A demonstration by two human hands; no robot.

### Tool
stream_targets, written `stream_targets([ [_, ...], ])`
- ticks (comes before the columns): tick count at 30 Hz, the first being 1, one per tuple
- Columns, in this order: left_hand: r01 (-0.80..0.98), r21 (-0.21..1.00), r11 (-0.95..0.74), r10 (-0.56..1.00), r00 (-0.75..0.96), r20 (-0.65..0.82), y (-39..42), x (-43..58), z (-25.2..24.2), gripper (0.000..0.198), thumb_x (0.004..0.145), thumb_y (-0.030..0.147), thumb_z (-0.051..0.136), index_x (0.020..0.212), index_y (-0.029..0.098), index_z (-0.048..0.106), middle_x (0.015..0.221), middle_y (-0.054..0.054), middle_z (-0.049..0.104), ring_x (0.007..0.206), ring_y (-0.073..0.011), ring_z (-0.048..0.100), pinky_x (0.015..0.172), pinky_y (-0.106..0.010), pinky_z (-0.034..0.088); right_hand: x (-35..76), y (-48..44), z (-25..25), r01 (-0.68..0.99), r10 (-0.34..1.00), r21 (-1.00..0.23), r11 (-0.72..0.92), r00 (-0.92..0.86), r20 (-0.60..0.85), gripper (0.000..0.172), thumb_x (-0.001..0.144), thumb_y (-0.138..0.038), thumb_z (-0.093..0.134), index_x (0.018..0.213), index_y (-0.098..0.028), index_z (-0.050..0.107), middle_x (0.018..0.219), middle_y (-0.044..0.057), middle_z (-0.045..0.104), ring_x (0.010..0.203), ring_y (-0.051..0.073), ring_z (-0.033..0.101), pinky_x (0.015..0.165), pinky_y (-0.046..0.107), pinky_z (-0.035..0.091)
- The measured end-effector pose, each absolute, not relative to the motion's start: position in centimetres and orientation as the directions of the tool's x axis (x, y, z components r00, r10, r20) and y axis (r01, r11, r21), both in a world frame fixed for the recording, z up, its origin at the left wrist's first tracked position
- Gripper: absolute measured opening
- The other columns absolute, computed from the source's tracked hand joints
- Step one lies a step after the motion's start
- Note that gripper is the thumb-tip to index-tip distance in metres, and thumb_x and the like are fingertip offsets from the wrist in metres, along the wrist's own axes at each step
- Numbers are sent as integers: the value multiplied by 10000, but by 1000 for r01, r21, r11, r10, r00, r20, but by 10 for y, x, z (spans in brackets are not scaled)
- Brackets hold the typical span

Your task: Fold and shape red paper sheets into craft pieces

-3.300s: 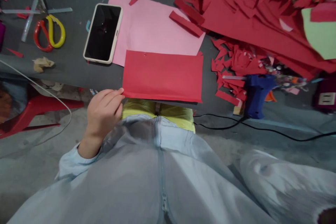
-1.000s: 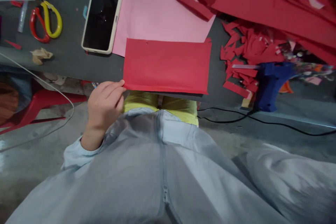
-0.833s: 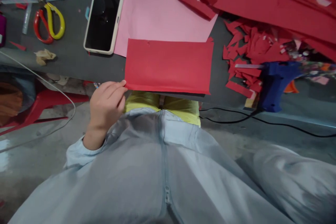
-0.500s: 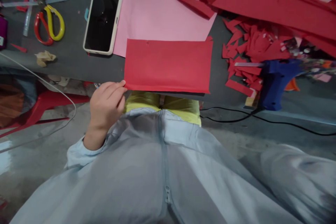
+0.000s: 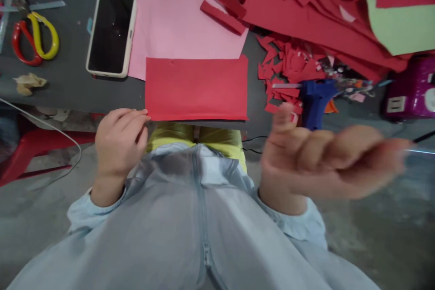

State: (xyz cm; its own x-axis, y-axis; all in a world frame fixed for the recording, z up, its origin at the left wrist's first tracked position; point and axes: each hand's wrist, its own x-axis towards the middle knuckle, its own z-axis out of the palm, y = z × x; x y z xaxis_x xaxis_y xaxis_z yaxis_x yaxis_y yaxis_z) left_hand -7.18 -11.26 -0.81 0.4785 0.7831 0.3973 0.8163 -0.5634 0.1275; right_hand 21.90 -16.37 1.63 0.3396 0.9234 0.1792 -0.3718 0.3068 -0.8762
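Note:
A red rectangular sheet (image 5: 197,88) of paper or thin foam lies at the table's front edge, with a narrow fold along its near side. My left hand (image 5: 120,140) pinches its near left corner between closed fingers. My right hand (image 5: 316,158) is raised over the right front edge, blurred, its fingers curled in; whatever they may hold is hidden. Just beyond it rests a blue glue gun (image 5: 316,99), partly covered by that hand. Under the red sheet's far edge is a larger pink sheet (image 5: 176,25).
A phone (image 5: 111,36) lies left of the pink sheet, and red-and-yellow-handled scissors (image 5: 36,38) are farther left. Red scraps (image 5: 292,61) and large red offcuts (image 5: 288,18) cover the right. A purple box (image 5: 413,90) and a light green piece (image 5: 401,27) sit at far right.
My right hand has come into view at the right, in front of the glue gun. My left hand stays at the red sheet's corner. The view has shifted to the right.

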Motion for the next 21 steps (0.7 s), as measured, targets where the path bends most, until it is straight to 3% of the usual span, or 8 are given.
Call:
stream_targets([
  [2,812,167,-559,778,445,443,-114,-62,-3,251,809,102,606,998,228,714,1050,-31,778,937,-234,708,873,-392,554,207,-159,10,-477,913,-788,389,314,261,503,992,-400,379,535,-220,270,335,-133,220,292,46,127,971,423,547],
  [3,804,189,-563,770,428,472,-115,-56,0,254,807,98,606,1001,223,710,1049,-35,777,934,-233,709,876,-390,555,200,-157,8,-530,929,-771,353,297,221,504,990,-417,366,539,-224,249,328,-136,187,296,52,96,979,451,545],
  [7,730,343,-591,783,418,461,-121,-25,13,255,853,117,557,1024,226,713,993,-22,775,925,-204,718,890,-363,550,181,-156,6,-663,968,-718,213,242,63,510,972,-437,388,540,-223,222,334,-133,158,318,59,72,975,454,549],
  [11,606,478,-636,771,476,422,-124,-1,20,177,926,252,599,1055,199,709,970,-40,767,904,-191,701,863,-341,533,172,-158,8,-709,978,-685,169,207,27,512,987,-431,373,536,-229,238,334,-134,156,314,60,72,934,449,560],
  [15,554,522,-649,761,476,441,-123,10,22,262,935,408,630,1061,192,708,935,-43,767,868,-179,695,845,-322,522,166,-159,5,-625,978,-754,202,169,122,487,1013,-414,328,557,-249,288,337,-129,170,306,77,103,743,415,568],
  [18,486,584,-650,759,451,469,-124,11,21,151,931,342,650,982,216,715,878,-14,772,821,-151,698,819,-298,527,162,-160,2,-467,975,-858,215,147,165,446,1015,-376,327,584,-261,312,332,-121,189,293,91,127,512,331,466],
  [21,398,669,-628,766,468,441,-127,6,18,89,937,250,635,910,243,720,803,20,767,737,-114,692,755,-264,533,159,-162,-1,-377,976,-906,194,168,139,455,1015,-394,302,581,-265,354,324,-113,179,287,95,126,402,281,329],
])
